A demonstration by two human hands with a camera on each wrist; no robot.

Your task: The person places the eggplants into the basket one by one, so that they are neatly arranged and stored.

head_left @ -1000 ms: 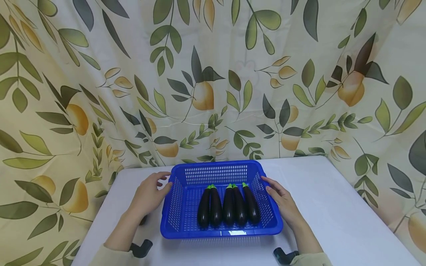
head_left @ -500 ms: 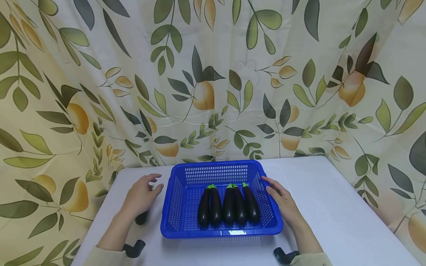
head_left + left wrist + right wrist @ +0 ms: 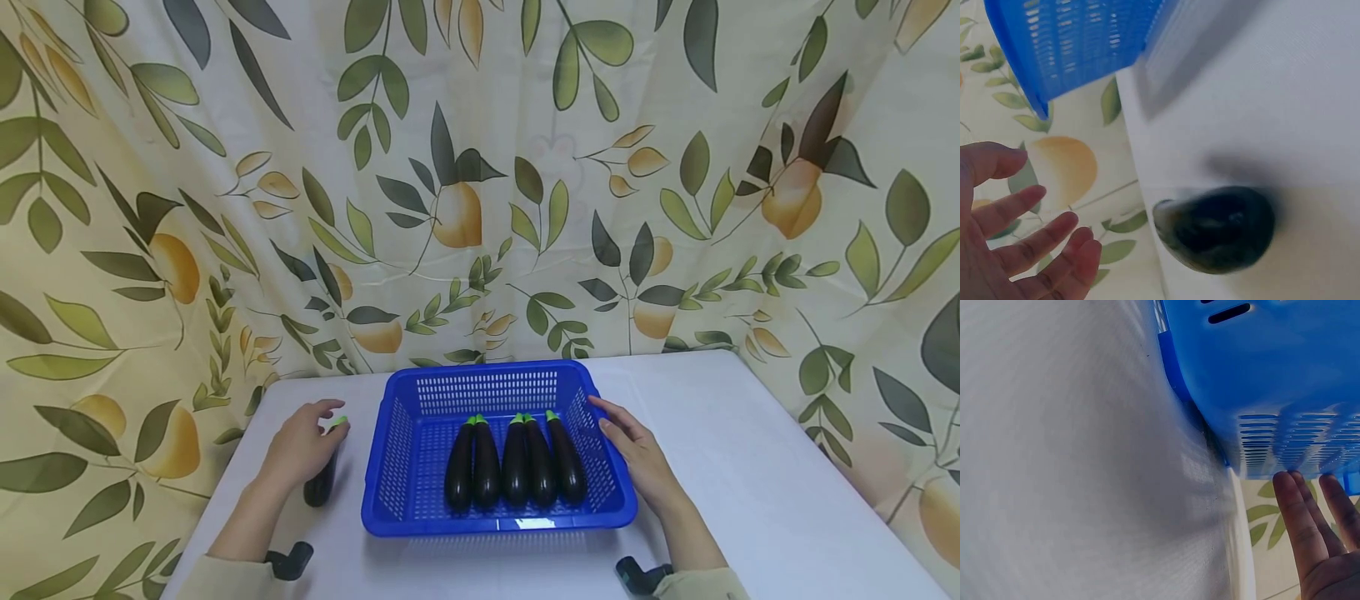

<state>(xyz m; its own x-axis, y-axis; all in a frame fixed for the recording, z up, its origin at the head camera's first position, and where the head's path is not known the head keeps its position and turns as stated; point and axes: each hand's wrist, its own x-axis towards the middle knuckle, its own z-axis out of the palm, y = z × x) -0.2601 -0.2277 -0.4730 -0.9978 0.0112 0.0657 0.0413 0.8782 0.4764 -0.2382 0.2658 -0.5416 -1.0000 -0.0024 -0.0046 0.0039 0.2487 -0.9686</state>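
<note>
My left hand (image 3: 302,446) hovers over a dark purple eggplant (image 3: 320,486) lying on the table left of the blue basket (image 3: 498,527). In the left wrist view the fingers (image 3: 1029,253) are spread and hold nothing; the eggplant (image 3: 1219,230) lies apart from them, blurred. Several eggplants (image 3: 515,467) with green stem ends lie side by side inside the basket, toward its right. At the basket's right side my right hand (image 3: 641,458) touches the rim. The right wrist view has its straight fingers (image 3: 1300,512) against the outer slotted wall (image 3: 1310,440).
A white-covered table (image 3: 780,467) carries everything. Behind it hangs a curtain (image 3: 525,275) printed with leaves and fruit. A dark wrist device (image 3: 291,560) sits by the left sleeve, and a similar device (image 3: 641,577) by the right.
My left hand has let go of the basket's left rim and moved left, over the loose eggplant. The right hand and the basket have stayed in place.
</note>
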